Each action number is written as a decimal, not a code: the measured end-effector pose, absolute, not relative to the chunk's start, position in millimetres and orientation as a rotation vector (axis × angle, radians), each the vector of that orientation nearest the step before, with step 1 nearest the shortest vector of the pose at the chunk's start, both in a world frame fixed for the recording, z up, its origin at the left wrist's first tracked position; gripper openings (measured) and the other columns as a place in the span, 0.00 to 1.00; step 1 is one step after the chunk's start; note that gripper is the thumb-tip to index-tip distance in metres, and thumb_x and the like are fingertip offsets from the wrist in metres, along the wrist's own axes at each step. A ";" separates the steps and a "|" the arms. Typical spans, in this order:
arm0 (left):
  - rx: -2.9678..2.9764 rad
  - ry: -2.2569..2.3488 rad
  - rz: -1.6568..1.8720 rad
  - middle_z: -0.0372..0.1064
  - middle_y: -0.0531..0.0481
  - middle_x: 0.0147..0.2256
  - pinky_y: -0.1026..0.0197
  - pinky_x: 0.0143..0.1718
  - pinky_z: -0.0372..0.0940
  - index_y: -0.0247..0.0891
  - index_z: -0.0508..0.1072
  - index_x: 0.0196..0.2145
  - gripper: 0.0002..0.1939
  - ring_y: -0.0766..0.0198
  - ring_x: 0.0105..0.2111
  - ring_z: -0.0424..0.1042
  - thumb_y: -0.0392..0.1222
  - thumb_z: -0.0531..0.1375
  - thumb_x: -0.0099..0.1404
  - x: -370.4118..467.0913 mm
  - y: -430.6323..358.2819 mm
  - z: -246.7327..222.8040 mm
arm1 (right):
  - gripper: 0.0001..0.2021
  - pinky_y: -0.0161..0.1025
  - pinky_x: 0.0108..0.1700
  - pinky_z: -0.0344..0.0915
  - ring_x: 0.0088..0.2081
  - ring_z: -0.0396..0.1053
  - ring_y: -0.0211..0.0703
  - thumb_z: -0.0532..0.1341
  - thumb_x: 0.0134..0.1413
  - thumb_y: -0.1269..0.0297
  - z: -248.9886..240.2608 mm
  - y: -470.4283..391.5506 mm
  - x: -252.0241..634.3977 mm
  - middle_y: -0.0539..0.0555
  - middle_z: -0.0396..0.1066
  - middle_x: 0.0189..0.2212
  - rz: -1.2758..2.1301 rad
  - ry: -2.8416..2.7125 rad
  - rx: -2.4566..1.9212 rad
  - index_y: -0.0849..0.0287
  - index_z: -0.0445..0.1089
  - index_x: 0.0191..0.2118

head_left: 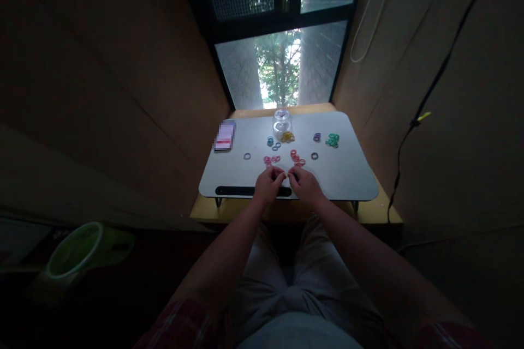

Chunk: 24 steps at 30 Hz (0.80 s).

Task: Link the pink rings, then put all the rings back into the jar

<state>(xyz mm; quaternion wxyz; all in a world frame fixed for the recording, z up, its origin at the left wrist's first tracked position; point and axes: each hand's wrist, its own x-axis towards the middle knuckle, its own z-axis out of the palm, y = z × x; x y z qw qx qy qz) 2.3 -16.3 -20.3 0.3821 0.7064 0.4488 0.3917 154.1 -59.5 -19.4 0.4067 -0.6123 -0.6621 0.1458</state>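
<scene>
A small yellow piece [286, 175] sits between the fingertips of both hands, just above the near edge of the surface [352, 177]; its exact form is too small to confirm. The left hand [268, 182] and the right hand [303, 181] are nearly closed, thumb and forefinger of each pinched on the piece from opposite sides, a grip presumably chosen because so slight an item needs fingertip control. Just beyond lie pink rings [267, 160] and red rings [295, 158], then teal rings [270, 142], yellow rings [288, 137], purple rings [317, 137] and green rings [332, 142]; the spacing appears intended to keep colours apart. A lilac ring [247, 156] and a dark ring [315, 156] each lie alone. A clear jar [282, 123] stands upright at the far side, just behind the yellow rings, and a phone [225, 136] lies at the far left, apparently clear of the working area. The surface is pale, round-cornered and short-legged, with a black strip [235, 191] along its near edge, and stands on a wooden ledge [204, 211]. The room is dim, lit by a window [282, 65] ahead; a green bin [76, 251] is low at left and a black cord [440, 68] hangs at right
</scene>
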 end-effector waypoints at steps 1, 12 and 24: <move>1.811 1.141 0.994 0.70 0.54 0.27 0.65 0.31 0.62 0.38 0.72 0.33 0.08 0.67 0.27 0.67 0.45 0.60 0.62 2.1 -16.5 -20.1 | 0.07 0.35 0.31 0.54 0.26 0.63 0.40 0.53 0.59 0.65 -19.5 -59.6 154.2 0.50 0.68 0.25 0.373 -1.667 -1.539 0.56 0.66 0.31; 1.825 1.139 0.978 0.71 0.53 0.28 0.64 0.31 0.61 0.38 0.73 0.34 0.08 0.67 0.27 0.68 0.45 0.59 0.63 1.3 -17.6 -15.9 | 0.07 0.35 0.31 0.56 0.26 0.63 0.40 0.53 0.59 0.63 -21.2 -57.8 153.1 0.49 0.68 0.25 0.403 -1.646 -1.485 0.55 0.65 0.30; 1.794 1.168 0.991 0.70 0.54 0.27 0.64 0.31 0.60 0.38 0.71 0.32 0.08 0.67 0.27 0.67 0.45 0.59 0.63 3.2 -17.1 -15.7 | 0.07 0.35 0.30 0.57 0.25 0.62 0.38 0.55 0.57 0.62 -12.6 -57.7 155.9 0.48 0.66 0.23 0.537 -1.573 -1.414 0.56 0.64 0.29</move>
